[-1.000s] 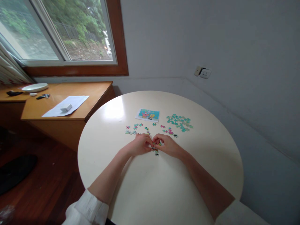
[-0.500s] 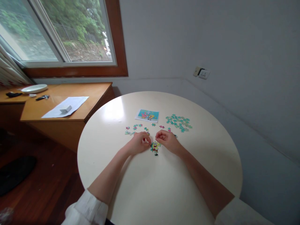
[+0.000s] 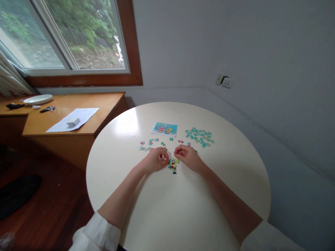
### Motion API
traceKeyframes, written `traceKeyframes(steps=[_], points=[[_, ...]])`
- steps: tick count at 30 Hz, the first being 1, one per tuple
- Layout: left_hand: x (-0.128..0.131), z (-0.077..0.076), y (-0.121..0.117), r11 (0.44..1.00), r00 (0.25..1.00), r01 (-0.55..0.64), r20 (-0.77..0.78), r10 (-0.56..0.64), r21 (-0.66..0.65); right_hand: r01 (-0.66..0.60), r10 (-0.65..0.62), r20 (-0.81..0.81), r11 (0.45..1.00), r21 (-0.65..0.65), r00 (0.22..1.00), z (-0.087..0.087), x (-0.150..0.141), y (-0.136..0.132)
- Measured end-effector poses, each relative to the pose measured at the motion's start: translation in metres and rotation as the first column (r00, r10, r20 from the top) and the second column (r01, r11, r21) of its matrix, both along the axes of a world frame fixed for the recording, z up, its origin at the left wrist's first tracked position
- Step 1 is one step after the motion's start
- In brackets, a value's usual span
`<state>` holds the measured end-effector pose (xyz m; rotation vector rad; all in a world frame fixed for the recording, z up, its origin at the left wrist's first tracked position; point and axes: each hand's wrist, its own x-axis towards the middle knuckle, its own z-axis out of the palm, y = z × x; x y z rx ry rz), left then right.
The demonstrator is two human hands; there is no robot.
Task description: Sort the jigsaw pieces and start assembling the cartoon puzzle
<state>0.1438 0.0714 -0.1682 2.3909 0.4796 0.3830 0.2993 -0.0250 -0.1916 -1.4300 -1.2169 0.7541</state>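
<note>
A small joined section of jigsaw puzzle (image 3: 173,165), showing a yellow cartoon figure, lies on the table between my hands. My left hand (image 3: 157,160) is closed in a pinch, its fingertips at the upper left edge of that section. Just above its upper right edge, my right hand (image 3: 188,158) is closed with thumb and fingers together. Whatever either pinch holds is too small or hidden to make out. Loose puzzle pieces (image 3: 151,141) lie beyond my left hand, and a pink piece (image 3: 180,141) lies beyond my right. Some pieces are partly covered by my hands.
A picture card (image 3: 164,129) with cartoon figures lies farther back on the round white table (image 3: 167,212). To its right spreads a pile of teal puzzle pieces (image 3: 200,136). A wooden desk (image 3: 110,108) at left holds paper (image 3: 85,115), a small box (image 3: 73,122) and a white plate (image 3: 38,99).
My right hand has shifted very slightly up. My left hand, the joined puzzle section and the loose pieces look the same.
</note>
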Motion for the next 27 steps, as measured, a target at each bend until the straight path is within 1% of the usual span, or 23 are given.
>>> traceKeyframes(steps=[4, 7, 13, 17, 23, 27], points=[[0.0011, -0.0004, -0.0022, 1.0, 1.0, -0.012, -0.01, 0.012, -0.006, 0.009, -0.009, 0.009, 1.0, 0.001, 1.0, 0.0009, -0.0005, -0.0001], [0.002, -0.0006, -0.0044, 1.0, 1.0, 0.003, -0.012, -0.003, -0.008, 0.021, -0.021, 0.019, 1.0, 0.011, 1.0, 0.001, -0.0003, -0.0004], [0.0037, 0.0003, -0.0072, 0.999, 0.998, 0.019, -0.06, -0.018, 0.026, 0.091, -0.092, 0.032, 0.994, 0.054, 0.995, 0.0007, 0.002, -0.0002], [0.004, 0.0001, -0.0071, 0.999, 0.998, 0.025, -0.063, -0.023, 0.033, 0.134, -0.139, 0.052, 0.988, 0.077, 0.989, -0.0001, 0.0035, 0.0008], [0.0037, -0.0005, -0.0077, 0.999, 0.998, 0.032, -0.055, -0.031, 0.01, 0.196, -0.209, 0.137, 0.975, 0.107, 0.968, 0.0004, 0.0048, 0.0004], [0.0035, -0.0011, -0.0079, 1.0, 1.0, 0.022, -0.022, -0.022, -0.009, 0.254, -0.292, 0.291, 0.954, 0.161, 0.911, 0.0007, 0.0056, -0.0011]])
